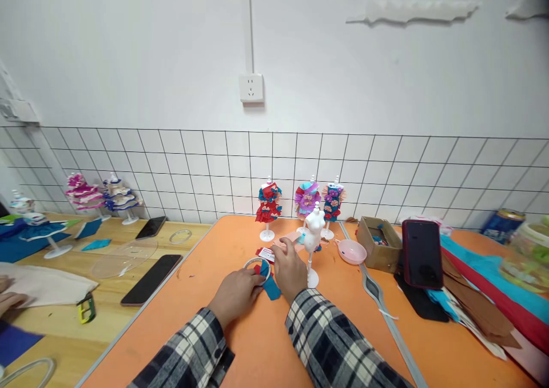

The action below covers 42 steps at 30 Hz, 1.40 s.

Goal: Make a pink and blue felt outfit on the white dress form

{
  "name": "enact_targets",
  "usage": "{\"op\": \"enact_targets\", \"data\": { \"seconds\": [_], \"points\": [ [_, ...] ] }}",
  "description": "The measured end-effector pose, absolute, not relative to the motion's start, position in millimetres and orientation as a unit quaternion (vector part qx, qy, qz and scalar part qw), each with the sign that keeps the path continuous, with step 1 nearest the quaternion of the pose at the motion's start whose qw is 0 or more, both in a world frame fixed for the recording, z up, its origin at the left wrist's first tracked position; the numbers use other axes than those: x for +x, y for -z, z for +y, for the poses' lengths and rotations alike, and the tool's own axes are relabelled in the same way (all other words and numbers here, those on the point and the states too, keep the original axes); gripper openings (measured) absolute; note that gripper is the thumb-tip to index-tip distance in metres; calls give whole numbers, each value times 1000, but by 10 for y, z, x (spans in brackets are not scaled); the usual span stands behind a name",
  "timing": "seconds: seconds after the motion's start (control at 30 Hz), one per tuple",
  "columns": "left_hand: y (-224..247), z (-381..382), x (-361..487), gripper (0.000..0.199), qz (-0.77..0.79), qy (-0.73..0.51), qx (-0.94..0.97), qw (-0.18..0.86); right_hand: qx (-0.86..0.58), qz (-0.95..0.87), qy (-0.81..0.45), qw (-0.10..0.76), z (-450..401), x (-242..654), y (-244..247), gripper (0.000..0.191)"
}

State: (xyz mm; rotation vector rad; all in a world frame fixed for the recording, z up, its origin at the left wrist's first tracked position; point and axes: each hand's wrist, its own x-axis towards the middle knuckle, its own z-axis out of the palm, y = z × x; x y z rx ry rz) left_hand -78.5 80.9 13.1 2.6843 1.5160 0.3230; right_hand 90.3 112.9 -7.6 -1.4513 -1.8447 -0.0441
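Orange tabletop (pixel 189 308) under my hands. Bare white mannequin (pixel 315 228) upright, just right of my right hand (pixel 290 271), fingers curled. My left hand (pixel 238 294), fingers bent, at near edge of white ring (pixel 253 260). Can't tell if either hand pinches anything. Teal scrap (pixel 271 288) lies between hands.

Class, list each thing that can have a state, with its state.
White mannequin: upright, bare
Red-clad mannequin: upright, dressed
Purple-clad mannequin: upright, dressed
Cardboard box: open
Propped phone: screen dark
Wooden-table phones: lying flat
Wall socket: unused
White ring: touched by left hand
Right hand: fingers bent
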Motion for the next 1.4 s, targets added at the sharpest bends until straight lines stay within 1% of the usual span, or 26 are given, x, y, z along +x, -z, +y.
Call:
{"op": "enact_targets", "data": {
  "seconds": [0.03, 0.1, 0.17, 0.2, 0.27, 0.33, 0.37, 0.4, 0.47, 0.53, 0.57, 0.6, 0.67, 0.7, 0.73, 0.83, 0.93, 1.1, 1.2, 1.27, 1.3, 1.33, 1.4],
  "points": [
    [-129, 812, -792, 23, 488, -113, 865, 19, -548, -732, 9, 403, 1085, 896, 69, 29],
    [-131, 822, -797, 35, 488, -164, 857, 18, -505, -742, -15, 440, 998, 882, 55, 27],
    [-144, 827, -785, 48, 478, -252, 841, 33, -476, -735, -47, 480, 923, 861, 47, 23],
    [-154, 825, -771, 48, 468, -297, 831, 52, -468, -725, -65, 500, 895, 847, 47, 22],
    [-175, 813, -730, 37, 444, -355, 814, 117, -466, -699, -104, 532, 862, 815, 55, 21],
    [-184, 794, -685, 20, 436, -373, 795, 198, -468, -674, -143, 554, 856, 787, 68, 22],
    [-181, 786, -665, 14, 439, -374, 783, 232, -467, -664, -161, 561, 860, 778, 73, 23],
    [-171, 780, -650, 16, 446, -375, 772, 255, -466, -656, -177, 567, 866, 772, 77, 25],
    [-138, 777, -635, 21, 463, -381, 751, 276, -459, -644, -209, 574, 877, 770, 78, 33],
    [-96, 784, -636, 21, 476, -394, 733, 283, -452, -637, -248, 573, 882, 770, 76, 42],
    [-76, 791, -640, 20, 482, -401, 724, 289, -451, -633, -268, 569, 881, 767, 75, 42],
    [-60, 798, -645, 19, 485, -407, 715, 296, -451, -629, -288, 564, 881, 762, 77, 38],
    [-35, 816, -652, 21, 486, -417, 700, 315, -455, -618, -325, 552, 882, 751, 87, 25],
    [-28, 826, -654, 23, 483, -420, 695, 327, -458, -613, -343, 546, 886, 748, 94, 21],
    [-24, 838, -656, 25, 478, -423, 691, 340, -460, -607, -360, 539, 891, 750, 102, 23],
    [-24, 879, -665, 29, 463, -431, 681, 369, -467, -593, -394, 525, 913, 794, 120, 36],
    [-24, 905, -682, 31, 459, -435, 676, 378, -478, -591, -397, 514, 904, 873, 141, 40],
    [-1, 877, -669, 35, 462, -431, 684, 366, -493, -630, -369, 473, 770, 946, 198, 38],
    [-19, 852, -662, 38, 476, -430, 691, 334, -509, -669, -310, 445, 761, 963, 182, 34],
    [-58, 835, -681, 37, 497, -430, 694, 292, -523, -694, -250, 428, 846, 977, 142, 32],
    [-81, 822, -695, 34, 507, -432, 695, 271, -534, -702, -219, 418, 912, 980, 120, 36],
    [-103, 803, -705, 30, 512, -417, 711, 243, -549, -706, -190, 404, 988, 979, 103, 44],
    [-132, 746, -703, 22, 501, -341, 775, 180, -589, -704, -143, 371, 1142, 959, 89, 60]
  ]
}}
